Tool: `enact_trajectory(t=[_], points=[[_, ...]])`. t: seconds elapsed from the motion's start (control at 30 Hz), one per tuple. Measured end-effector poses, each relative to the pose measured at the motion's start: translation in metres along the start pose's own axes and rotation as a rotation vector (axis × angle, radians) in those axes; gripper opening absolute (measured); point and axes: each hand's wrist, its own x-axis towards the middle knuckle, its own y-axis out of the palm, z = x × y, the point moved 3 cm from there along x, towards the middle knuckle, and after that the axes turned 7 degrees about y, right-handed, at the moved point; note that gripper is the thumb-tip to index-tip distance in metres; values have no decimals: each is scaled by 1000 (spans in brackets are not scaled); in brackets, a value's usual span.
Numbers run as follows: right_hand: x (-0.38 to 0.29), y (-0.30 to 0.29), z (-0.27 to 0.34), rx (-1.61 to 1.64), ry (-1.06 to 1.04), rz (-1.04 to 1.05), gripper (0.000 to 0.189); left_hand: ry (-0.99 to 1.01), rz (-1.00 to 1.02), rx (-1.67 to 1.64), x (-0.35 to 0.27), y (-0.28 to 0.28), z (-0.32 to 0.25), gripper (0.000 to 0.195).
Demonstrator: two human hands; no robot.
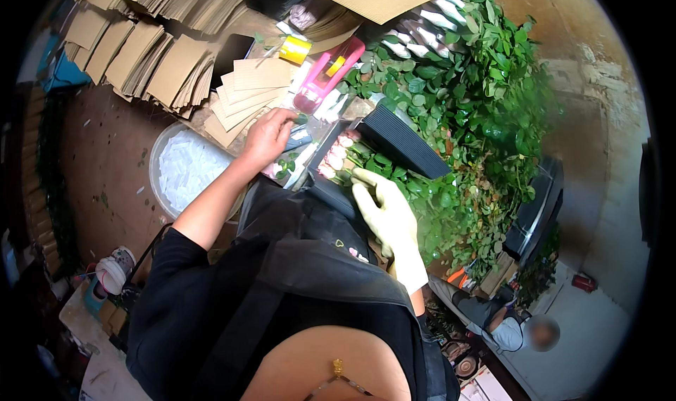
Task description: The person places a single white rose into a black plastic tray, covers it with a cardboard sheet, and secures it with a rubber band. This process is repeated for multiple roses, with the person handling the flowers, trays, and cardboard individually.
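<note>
My bare left hand (pixel 268 136) is over the worktable, fingers curled, beside a pink tape dispenser (pixel 328 76). A small green leaf (pixel 300 119) shows at its fingertips; whether they pinch it is unclear. Pale pink roses (pixel 334 155) lie in a row inside a black corrugated holder (pixel 338 194), their leafy stems running to the right. One black corrugated flap (pixel 404 139) stands raised on the far side. My right hand (pixel 385 211), in a pale yellow glove, hovers at the holder's near edge, thumb and forefinger apart. No object shows between them.
Fanned corrugated cardboard sheets (pixel 248 92) and a yellow roll (pixel 294 50) lie beyond my left hand. Cardboard stacks (pixel 132 58) stand at upper left. A tub of white strips (pixel 187 166) is below the table edge. Leafy stems (pixel 475 84) pile rightward. A person (pixel 501 327) sits at lower right.
</note>
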Motion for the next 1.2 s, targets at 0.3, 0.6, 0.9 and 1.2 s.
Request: enact_trajectory(t=[0.3,0.6,0.9,1.2], points=[[51,2,-14,-649,-84,118,29,-90,299,-214,15,58,-22,38],[35,2,0,-364,-206,34,33,-97,-20,-232,18,32,-19,18],[10,8,-3,59,-322,-21,41,585,-492,359,140,-115,-51,30],[6,1,-3,-15,-332,3,43,255,-110,1080,322,-207,-82,56]])
